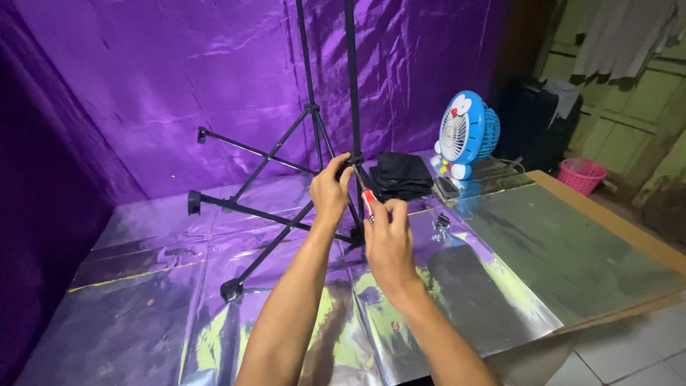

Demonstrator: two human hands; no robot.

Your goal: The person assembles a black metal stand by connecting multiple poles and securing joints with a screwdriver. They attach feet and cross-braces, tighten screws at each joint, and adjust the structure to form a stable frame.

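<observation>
On the shiny silver foil-covered table (500,243), in front of a wrinkled purple satin backdrop (179,78), stands a black metal tripod stand (275,154) with its thin legs splayed out across the surface. At the stand's centre pole, near the hub where the leg braces meet, the left hand (330,191) is closed around the joint, fingers curled over it. Just beside and slightly below it, the right hand (388,239) grips a small red-handled screwdriver (368,200), its tip angled up toward the same joint, so both hands sit almost touching with the stand directly between and above them. Behind the hands lies a folded black cloth (401,175), and to its right a round blue and white desk fan (468,132). A small black binder clip (441,223) rests on the foil near the right hand.
</observation>
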